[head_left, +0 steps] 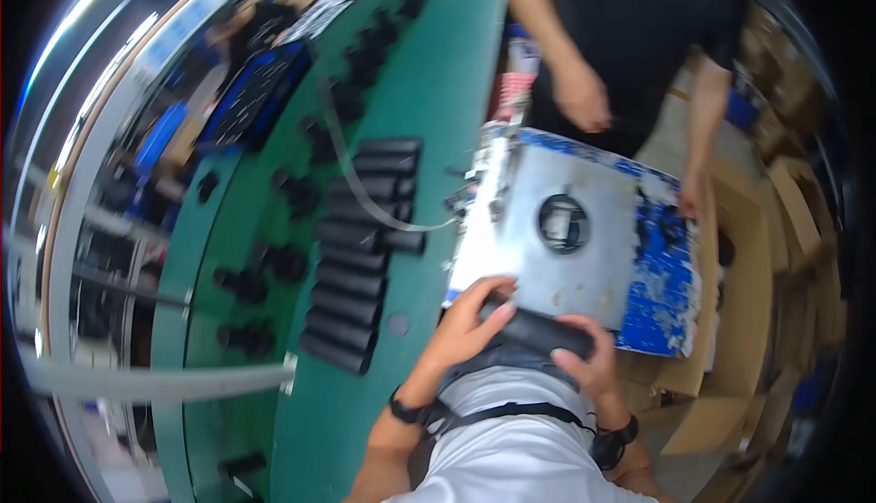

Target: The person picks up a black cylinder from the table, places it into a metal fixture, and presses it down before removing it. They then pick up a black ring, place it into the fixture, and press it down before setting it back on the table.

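Note:
A smooth black cylinder (537, 329) lies across both my hands, just in front of my body. My left hand (474, 320) grips its left end, fingers curled over the top. Around the right end my right hand (591, 357) is closed. Directly beyond is a silver metal plate (525, 275) on a worn blue-and-white board, with a dark round fitting (564, 224) in the plate. To the left, several similar black cylinders (342, 309) lie side by side on the green table (438, 92). One shorter black piece (405, 242) sticks out from that row.
Across the board stands a person in a dark shirt (639, 37), one hand at the board's right edge. Open cardboard boxes (735, 320) are at the right. A thin pale hose (365, 197) curves over the table. Dark parts (242, 281) fill the green conveyor at left, past a grey bar (173, 380).

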Tool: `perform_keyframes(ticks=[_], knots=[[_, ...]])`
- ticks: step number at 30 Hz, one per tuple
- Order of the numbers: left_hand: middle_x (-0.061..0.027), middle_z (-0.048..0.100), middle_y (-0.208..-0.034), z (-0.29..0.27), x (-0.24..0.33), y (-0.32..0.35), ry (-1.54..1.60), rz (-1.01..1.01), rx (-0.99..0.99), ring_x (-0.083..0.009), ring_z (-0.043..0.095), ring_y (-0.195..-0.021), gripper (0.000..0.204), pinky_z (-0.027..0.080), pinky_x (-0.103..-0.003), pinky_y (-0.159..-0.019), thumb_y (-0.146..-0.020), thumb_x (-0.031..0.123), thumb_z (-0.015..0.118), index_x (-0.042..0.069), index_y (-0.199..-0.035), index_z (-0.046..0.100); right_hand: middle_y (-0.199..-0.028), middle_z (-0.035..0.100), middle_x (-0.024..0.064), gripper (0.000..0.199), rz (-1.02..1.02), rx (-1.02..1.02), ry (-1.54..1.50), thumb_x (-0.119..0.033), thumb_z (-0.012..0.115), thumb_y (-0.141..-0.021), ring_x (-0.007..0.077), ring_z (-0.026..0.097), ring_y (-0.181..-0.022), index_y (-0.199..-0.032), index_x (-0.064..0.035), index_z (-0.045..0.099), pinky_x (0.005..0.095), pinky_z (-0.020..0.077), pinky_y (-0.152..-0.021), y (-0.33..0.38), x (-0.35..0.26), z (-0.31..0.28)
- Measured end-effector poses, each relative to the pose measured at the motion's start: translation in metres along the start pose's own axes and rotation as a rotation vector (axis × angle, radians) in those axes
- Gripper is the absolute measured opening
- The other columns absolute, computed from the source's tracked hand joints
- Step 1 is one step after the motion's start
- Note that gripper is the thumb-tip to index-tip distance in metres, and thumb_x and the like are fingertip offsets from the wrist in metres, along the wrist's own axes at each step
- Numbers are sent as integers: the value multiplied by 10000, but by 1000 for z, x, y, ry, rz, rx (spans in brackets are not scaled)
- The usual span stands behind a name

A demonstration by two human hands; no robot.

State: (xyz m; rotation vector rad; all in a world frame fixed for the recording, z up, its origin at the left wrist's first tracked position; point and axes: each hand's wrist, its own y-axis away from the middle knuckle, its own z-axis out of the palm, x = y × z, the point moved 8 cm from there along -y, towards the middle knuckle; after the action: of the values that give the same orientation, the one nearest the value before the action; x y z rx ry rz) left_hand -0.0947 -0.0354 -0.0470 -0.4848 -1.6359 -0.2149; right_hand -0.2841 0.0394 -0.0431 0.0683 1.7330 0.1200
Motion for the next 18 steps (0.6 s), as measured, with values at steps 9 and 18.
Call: perform_keyframes(ticks=[9,18], knots=[[-104,466,-1286,15,18,-12,451,150,-124,-186,461,-1226,602,378,-321,-1028,-749,7,766,48,-1284,493,-1316,485,111,808,-438,86,-572,-263,773,-748,257,469,-1235,-1377,-38,318,407,348,-1082,-27,-18,-26],[-99,486,-1275,42,-16,-38,876,-45,-130,-158,502,-1171,679,431,-302,-989,-772,-12,745,32,-1348,389,-1110,476,56,638,-531,-113,-1044,-58,676,-623,268,444,-1185,-1194,-99,395,431,277,-1128,-78,-41,-24]])
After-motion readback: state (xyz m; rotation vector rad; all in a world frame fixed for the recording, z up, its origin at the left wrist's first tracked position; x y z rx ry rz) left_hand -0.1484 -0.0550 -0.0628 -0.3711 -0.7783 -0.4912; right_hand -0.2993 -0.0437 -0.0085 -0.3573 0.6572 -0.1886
